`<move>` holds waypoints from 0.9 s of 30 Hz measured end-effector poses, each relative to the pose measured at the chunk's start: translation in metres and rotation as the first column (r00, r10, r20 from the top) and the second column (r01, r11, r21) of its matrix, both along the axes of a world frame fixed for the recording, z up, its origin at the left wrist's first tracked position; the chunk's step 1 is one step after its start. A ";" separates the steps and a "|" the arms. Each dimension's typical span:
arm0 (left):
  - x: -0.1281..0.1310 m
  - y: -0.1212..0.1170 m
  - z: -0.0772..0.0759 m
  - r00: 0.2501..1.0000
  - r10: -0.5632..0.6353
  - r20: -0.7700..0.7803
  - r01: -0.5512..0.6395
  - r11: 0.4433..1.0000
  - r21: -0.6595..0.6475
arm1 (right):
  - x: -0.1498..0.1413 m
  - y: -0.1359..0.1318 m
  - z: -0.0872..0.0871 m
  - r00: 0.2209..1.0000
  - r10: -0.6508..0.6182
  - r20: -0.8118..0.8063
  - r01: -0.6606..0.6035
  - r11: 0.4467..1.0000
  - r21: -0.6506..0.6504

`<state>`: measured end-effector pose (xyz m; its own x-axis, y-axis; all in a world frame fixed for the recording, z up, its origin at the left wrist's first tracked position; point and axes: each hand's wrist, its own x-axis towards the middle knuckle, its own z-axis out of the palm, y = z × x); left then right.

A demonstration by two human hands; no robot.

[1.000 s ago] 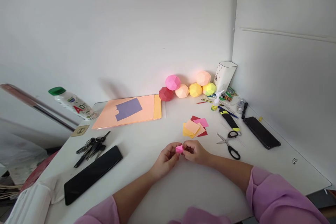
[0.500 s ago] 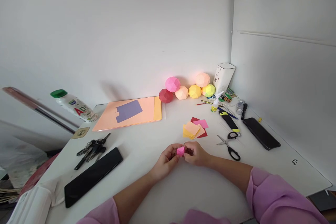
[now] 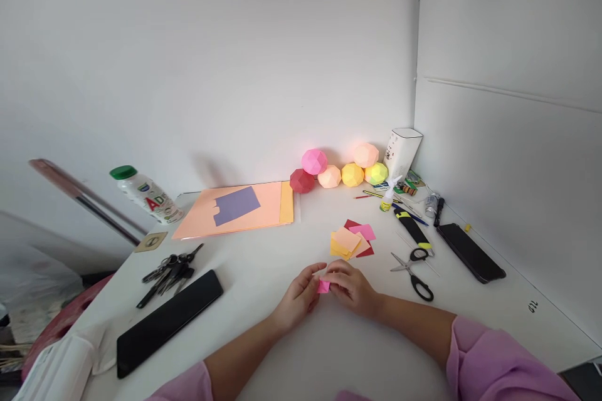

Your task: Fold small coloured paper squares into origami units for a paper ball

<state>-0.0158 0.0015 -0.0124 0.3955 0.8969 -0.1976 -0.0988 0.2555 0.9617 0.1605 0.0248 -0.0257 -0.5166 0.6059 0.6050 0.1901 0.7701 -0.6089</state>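
Note:
Between my hands is a small folded piece of pink paper (image 3: 323, 287), low over the front middle of the white table. My left hand (image 3: 300, 294) pinches its left side between thumb and fingers. From the right, the closed fingers of my right hand (image 3: 352, 287) press on the paper's upper right edge; part of it is hidden behind them. Just beyond lies a loose pile of paper pieces (image 3: 347, 241) in yellow, peach, pink and dark red. To the right rest scissors (image 3: 414, 272) with black handles, blades spread a little.
Faceted paper balls (image 3: 314, 161) sit against the wall. A glue bottle (image 3: 386, 197), a utility knife (image 3: 412, 230) and a black phone (image 3: 470, 252) lie right. Peach sheets (image 3: 197, 216), a white bottle (image 3: 148, 195), keys (image 3: 172, 272) and a long black device (image 3: 169, 322) are left.
The pink paper has turned in my fingers and shows a different face. My right fingers have shifted over its top edge. The whole view has tilted slightly upward.

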 end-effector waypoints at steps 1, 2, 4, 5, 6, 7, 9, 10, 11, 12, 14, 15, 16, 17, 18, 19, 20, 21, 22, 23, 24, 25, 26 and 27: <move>0.000 0.000 0.000 1.000 0.011 -0.004 -0.011 1.000 -0.003 | 0.000 0.000 0.001 1.000 0.006 -0.008 -0.006 1.000 -0.006; 0.001 0.000 0.000 1.000 0.029 -0.010 -0.028 1.000 0.003 | 0.000 0.000 0.003 1.000 0.001 -0.022 -0.002 1.000 -0.022; 0.001 0.001 0.000 0.997 0.072 -0.012 -0.072 0.997 0.035 | -0.001 0.000 0.006 0.998 -0.039 -0.052 0.035 0.996 -0.082; 0.002 0.001 0.000 0.996 0.094 -0.005 -0.094 0.994 0.054 | -0.001 0.000 0.007 0.996 -0.063 -0.058 0.056 0.991 -0.120; 0.002 0.001 0.000 0.993 0.115 0.004 -0.115 0.991 0.070 | 0.000 0.000 0.008 0.995 -0.080 -0.054 0.070 0.984 -0.161; 0.002 0.002 -0.001 0.991 0.131 0.013 -0.132 0.988 0.079 | 0.000 0.001 0.008 0.995 -0.090 -0.045 0.079 0.976 -0.202; 0.002 0.004 -0.002 0.989 0.149 0.021 -0.150 0.986 0.078 | 0.001 0.001 0.008 0.996 -0.086 -0.023 0.075 0.955 -0.288; 0.002 0.004 -0.003 0.988 0.154 0.020 -0.155 0.985 0.076 | 0.001 0.001 0.008 0.997 -0.079 -0.021 0.067 0.941 -0.332; 0.002 0.005 -0.004 0.988 0.156 0.019 -0.157 0.985 0.075 | 0.002 0.001 0.007 0.997 -0.072 -0.026 0.056 0.925 -0.376; 0.002 0.006 -0.005 0.987 0.159 0.019 -0.160 0.984 0.074 | 0.002 0.001 0.007 0.997 -0.065 -0.035 0.045 0.907 -0.418; 0.002 0.007 -0.007 0.986 0.164 0.023 -0.166 0.983 0.077 | 0.002 0.001 0.006 0.997 -0.055 -0.050 0.023 0.870 -0.492; 0.003 0.008 -0.009 0.985 0.169 0.025 -0.171 0.982 0.080 | 0.002 0.001 0.006 0.997 -0.052 -0.053 0.017 0.852 -0.523; 0.003 0.008 -0.009 0.985 0.172 0.027 -0.174 0.981 0.082 | 0.002 0.002 0.006 0.997 -0.053 -0.054 0.015 0.836 -0.548; 0.004 0.008 -0.010 0.984 0.174 0.030 -0.176 0.981 0.084 | 0.002 0.003 0.006 0.997 -0.056 -0.055 0.015 0.821 -0.571; 0.004 0.008 -0.010 0.984 0.175 0.033 -0.177 0.981 0.084 | 0.002 0.003 0.005 0.997 -0.059 -0.055 0.015 0.806 -0.591; 0.004 0.008 -0.010 0.984 0.177 0.037 -0.179 0.980 0.084 | 0.002 0.004 0.005 0.997 -0.061 -0.055 0.015 0.793 -0.609; 0.005 0.008 -0.010 0.982 0.184 0.045 -0.187 0.979 0.081 | 0.002 0.004 0.005 0.996 -0.066 -0.056 0.016 0.783 -0.621; 0.005 0.008 -0.009 0.979 0.196 0.054 -0.200 0.977 0.075 | 0.002 0.005 0.005 0.996 -0.073 -0.057 0.020 0.775 -0.631; 0.005 0.008 -0.008 0.975 0.213 0.062 -0.217 0.974 0.066 | 0.002 0.005 0.005 0.995 -0.083 -0.057 0.027 0.769 -0.639; 0.006 0.008 -0.007 0.970 0.234 0.070 -0.238 0.970 0.058 | 0.003 0.004 0.005 0.994 -0.096 -0.057 0.037 0.764 -0.644; 0.006 0.007 -0.006 0.964 0.256 0.075 -0.260 0.964 0.051 | 0.003 0.004 0.005 0.992 -0.111 -0.060 0.046 0.762 -0.646; 0.006 0.007 -0.005 0.958 0.276 0.077 -0.280 0.959 0.048 | 0.003 0.005 0.006 0.990 -0.125 -0.065 0.055 0.764 -0.643; 0.006 0.007 -0.004 0.953 0.294 0.078 -0.298 0.953 0.050 | 0.004 0.005 0.008 0.988 -0.139 -0.070 0.064 0.772 -0.633; 0.007 0.006 -0.004 0.948 0.310 0.074 -0.314 0.948 0.054 | 0.004 0.007 0.010 0.986 -0.151 -0.075 0.074 0.786 -0.614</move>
